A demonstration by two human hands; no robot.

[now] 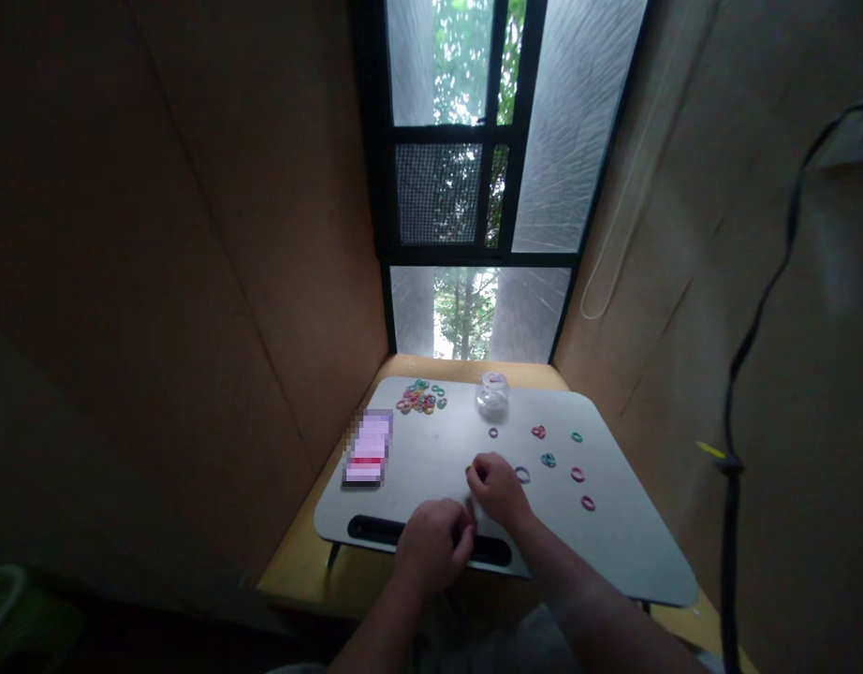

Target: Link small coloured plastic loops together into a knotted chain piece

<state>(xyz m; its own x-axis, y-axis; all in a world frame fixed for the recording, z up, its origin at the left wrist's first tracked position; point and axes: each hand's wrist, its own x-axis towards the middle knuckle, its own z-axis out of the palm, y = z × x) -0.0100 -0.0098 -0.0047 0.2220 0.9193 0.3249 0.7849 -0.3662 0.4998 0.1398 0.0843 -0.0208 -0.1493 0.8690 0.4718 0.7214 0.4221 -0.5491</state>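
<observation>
Ahead of your left hand (433, 541) and right hand (498, 487) rises a dark-framed window (466, 309). Below your hands, a yellowish surface (298, 566) carries a white table (614, 552). A long black slot (375, 530) along the table's near edge passes beneath your left hand. That hand is loosely curled, fingers bent inward; whether it grips anything cannot be told. Your right hand, slightly farther forward, is closed in a pinch. Left of and beyond your left hand lies a phone-like device (368, 445), its display pixelated. Farther ahead of the same hand is a pile of multicoloured bands (420, 400). A clear jar (492, 398) stands ahead of your right hand. Smallest are the items about your right hand: a red cluster (538, 432) and a teal cluster (548, 460) ahead and to its right; a green band (577, 436) and two pink bands (577, 475) farther right; a lilac band (522, 475) just beside it; a purple band (493, 432) ahead; and, at its fingertips, a small yellow piece (469, 468), mostly hidden.
</observation>
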